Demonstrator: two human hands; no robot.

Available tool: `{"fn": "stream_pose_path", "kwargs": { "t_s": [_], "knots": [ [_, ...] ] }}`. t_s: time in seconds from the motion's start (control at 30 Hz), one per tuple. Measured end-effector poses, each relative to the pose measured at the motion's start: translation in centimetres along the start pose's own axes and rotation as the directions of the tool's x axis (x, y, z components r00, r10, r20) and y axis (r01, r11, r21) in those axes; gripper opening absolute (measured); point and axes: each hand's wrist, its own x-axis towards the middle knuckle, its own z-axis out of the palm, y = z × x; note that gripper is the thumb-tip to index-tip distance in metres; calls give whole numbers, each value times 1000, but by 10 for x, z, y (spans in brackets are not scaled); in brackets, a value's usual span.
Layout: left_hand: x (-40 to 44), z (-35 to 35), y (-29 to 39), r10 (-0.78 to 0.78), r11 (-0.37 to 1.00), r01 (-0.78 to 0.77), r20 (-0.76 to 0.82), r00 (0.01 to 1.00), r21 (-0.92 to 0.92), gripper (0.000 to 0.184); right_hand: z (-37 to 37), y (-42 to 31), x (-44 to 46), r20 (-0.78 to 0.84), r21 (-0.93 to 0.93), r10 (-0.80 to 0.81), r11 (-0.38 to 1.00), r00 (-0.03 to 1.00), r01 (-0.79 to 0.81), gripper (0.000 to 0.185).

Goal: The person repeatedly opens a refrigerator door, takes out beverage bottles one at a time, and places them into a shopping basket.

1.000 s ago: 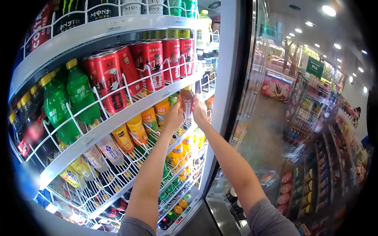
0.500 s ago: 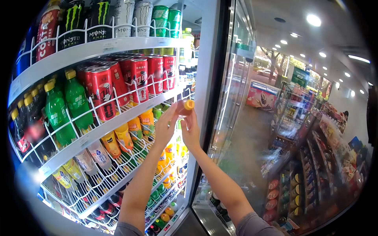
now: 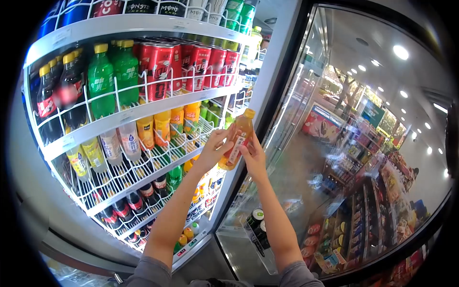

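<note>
An amber bottle (image 3: 243, 135) with a yellow-orange cap and a red and white label is held between both hands, tilted with its cap up and to the right. My left hand (image 3: 216, 149) grips its left side, fingers bent against the label. On the right side, my right hand (image 3: 254, 155) closes round it, thumb across the label. The bottle is in front of the right edge of a white wire shelf (image 3: 158, 148) in a lit drinks fridge. Orange juice bottles (image 3: 162, 125) hang in the row just left of the hands.
Red cans (image 3: 160, 71), green bottles (image 3: 101, 81) and dark cola bottles (image 3: 46, 98) fill the shelf above. An open glass door (image 3: 291, 143) stands on the right, with cans (image 3: 256, 218) near its lower part. Beyond it are shop shelves and a freezer chest (image 3: 320, 123).
The bottle has come out from the shelf toward me and turned from end-on to label-facing. Both hands moved with it, and the camera view has shifted.
</note>
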Motion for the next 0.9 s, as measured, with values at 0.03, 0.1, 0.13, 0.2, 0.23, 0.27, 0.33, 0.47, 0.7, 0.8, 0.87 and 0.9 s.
{"fn": "stream_pose_path", "kwargs": {
  "t_s": [0.03,0.1,0.13,0.2,0.23,0.27,0.33,0.47,0.7,0.8,0.87,0.9],
  "knots": [
    [-10,0,4,-69,995,65,47,997,73,63,-4,-1,-7,35,15,35,999,999,-36,71],
    [-26,3,13,-150,989,148,107,983,25,66,-9,-7,-23,33,25,85,996,996,-86,71],
    [-32,4,18,-215,975,220,163,963,-14,69,-11,-10,-28,40,34,122,992,992,-124,71],
    [-44,5,20,-255,967,251,179,950,45,73,-13,-12,-40,37,47,154,987,987,-155,70],
    [-49,6,20,-265,964,262,163,950,40,73,-13,-12,-45,54,67,171,982,984,-175,70],
    [-53,6,19,-272,962,270,146,951,36,73,-13,-12,-48,73,87,185,978,980,-191,69],
    [-64,11,18,-252,964,261,139,958,-46,72,-14,-13,-55,88,86,197,975,976,-204,71],
    [-87,15,14,-297,945,301,52,953,-129,70,-10,-25,-75,154,36,271,959,950,-280,79],
    [-140,22,34,-319,942,314,-25,947,-119,68,5,-45,-117,192,110,315,934,929,-340,78],
    [-166,30,48,-317,944,307,-72,946,-122,67,6,-53,-138,223,129,329,923,918,-362,75],
    [-183,39,61,-296,955,291,-113,949,-55,67,5,-67,-150,260,123,332,920,907,-372,73],
    [-192,46,69,-285,958,278,-126,950,-70,68,4,-72,-157,281,122,324,922,903,-368,73]
  ]
}}
